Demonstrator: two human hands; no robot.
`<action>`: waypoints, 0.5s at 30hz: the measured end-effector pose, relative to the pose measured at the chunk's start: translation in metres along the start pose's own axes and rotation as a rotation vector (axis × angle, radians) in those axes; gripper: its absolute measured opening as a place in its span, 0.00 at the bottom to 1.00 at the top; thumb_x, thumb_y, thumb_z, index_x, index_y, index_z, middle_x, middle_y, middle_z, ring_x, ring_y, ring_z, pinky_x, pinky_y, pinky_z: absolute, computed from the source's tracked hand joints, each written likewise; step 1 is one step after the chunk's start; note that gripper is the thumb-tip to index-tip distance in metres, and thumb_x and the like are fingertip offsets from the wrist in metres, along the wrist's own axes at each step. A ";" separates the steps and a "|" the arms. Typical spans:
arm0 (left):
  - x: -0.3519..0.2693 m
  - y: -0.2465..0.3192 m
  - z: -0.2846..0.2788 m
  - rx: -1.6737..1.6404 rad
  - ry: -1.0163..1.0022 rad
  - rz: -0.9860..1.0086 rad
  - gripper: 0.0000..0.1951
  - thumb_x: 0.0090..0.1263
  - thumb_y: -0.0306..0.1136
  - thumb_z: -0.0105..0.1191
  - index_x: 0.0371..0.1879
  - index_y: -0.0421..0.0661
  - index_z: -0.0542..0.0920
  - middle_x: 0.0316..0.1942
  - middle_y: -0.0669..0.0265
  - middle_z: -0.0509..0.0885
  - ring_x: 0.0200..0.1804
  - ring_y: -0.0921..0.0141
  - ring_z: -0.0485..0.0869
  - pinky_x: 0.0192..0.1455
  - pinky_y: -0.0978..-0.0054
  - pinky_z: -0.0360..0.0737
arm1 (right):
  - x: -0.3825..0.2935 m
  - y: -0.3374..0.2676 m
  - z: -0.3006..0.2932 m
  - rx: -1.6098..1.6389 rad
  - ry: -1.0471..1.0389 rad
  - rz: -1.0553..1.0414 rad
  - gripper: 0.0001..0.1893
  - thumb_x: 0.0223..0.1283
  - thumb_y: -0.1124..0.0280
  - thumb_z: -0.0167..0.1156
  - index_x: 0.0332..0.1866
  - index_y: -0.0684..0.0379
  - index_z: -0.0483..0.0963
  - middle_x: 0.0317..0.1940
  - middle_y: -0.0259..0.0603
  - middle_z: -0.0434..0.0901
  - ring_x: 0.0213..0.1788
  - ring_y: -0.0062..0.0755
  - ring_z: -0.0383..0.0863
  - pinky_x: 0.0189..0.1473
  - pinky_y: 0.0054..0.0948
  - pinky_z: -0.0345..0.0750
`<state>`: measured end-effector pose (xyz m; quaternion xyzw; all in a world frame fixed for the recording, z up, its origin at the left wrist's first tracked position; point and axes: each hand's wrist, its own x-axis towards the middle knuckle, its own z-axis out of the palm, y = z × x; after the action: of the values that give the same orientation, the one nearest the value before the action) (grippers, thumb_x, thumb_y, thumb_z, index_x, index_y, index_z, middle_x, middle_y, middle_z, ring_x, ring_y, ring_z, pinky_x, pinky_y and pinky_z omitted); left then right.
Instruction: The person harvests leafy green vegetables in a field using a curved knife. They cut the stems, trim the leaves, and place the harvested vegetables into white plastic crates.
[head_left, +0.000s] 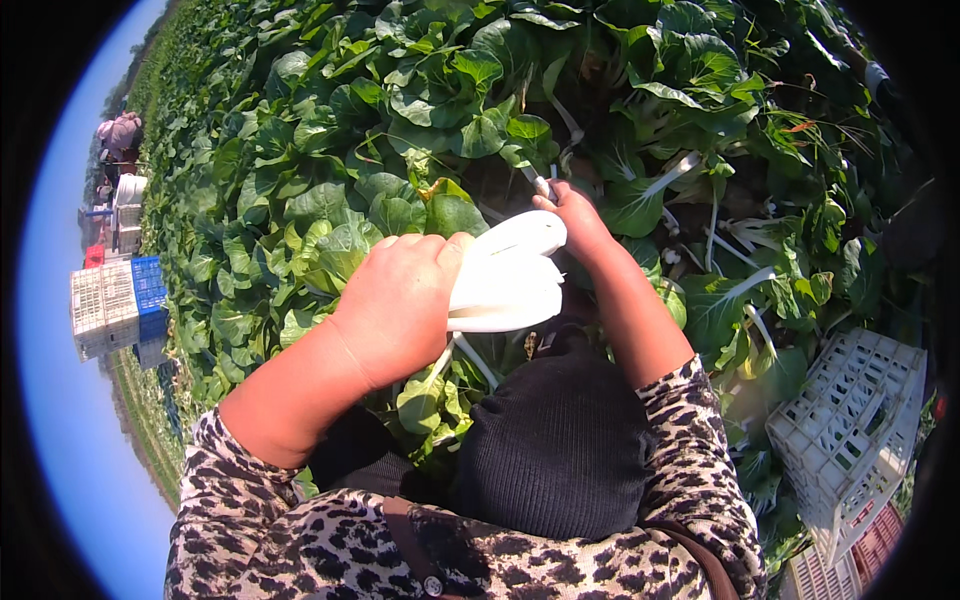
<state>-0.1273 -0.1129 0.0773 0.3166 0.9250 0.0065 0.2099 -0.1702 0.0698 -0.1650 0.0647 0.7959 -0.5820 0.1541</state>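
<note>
My left hand (409, 289) is wrapped around a head of bok choy (510, 274), its thick white stalks pointing right. The leafy end of this head is mostly hidden behind my hand and forearm. Just beyond it, my right hand (576, 221) grips a slim metal tool (538, 182), which looks like a knife. Leaves and shade hide part of the tool, so its full shape cannot be seen. Growing bok choy plants (450, 112) stand close in front of both hands. Below the stalks is my bent knee in black ribbed cloth (559, 442).
Cut leaves with white stalks (667, 180) litter the ground at right. A white plastic crate (847, 405) stands at lower right, near a red crate (879, 540). Far left are stacked white crates (105, 304), a blue crate (148, 285) and a person in pink (120, 135).
</note>
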 end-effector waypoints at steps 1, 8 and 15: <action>0.017 -0.004 -0.003 0.099 0.095 0.024 0.19 0.55 0.26 0.59 0.46 0.36 0.75 0.46 0.49 0.81 0.43 0.55 0.82 0.50 0.61 0.78 | 0.017 0.006 -0.002 0.038 0.005 0.061 0.15 0.65 0.63 0.59 0.46 0.65 0.76 0.42 0.55 0.82 0.46 0.52 0.82 0.48 0.40 0.77; 0.162 -0.062 -0.003 0.620 -0.152 -0.116 0.35 0.55 0.27 0.64 0.66 0.38 0.70 0.69 0.54 0.69 0.45 0.63 0.84 0.53 0.67 0.79 | 0.037 0.071 -0.007 -0.292 0.281 0.079 0.15 0.63 0.62 0.57 0.45 0.64 0.76 0.41 0.61 0.80 0.46 0.63 0.79 0.46 0.50 0.76; 0.143 -0.151 0.040 0.580 -0.282 -0.337 0.13 0.57 0.25 0.61 0.43 0.40 0.83 0.54 0.57 0.76 0.51 0.60 0.83 0.55 0.65 0.81 | 0.022 0.007 0.023 -0.308 0.204 -0.118 0.12 0.64 0.62 0.57 0.46 0.58 0.73 0.41 0.53 0.80 0.43 0.56 0.81 0.45 0.47 0.78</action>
<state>-0.3012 -0.1543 -0.0362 0.2041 0.8895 -0.3345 0.2352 -0.1853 0.0489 -0.1848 0.0520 0.8894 -0.4518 0.0462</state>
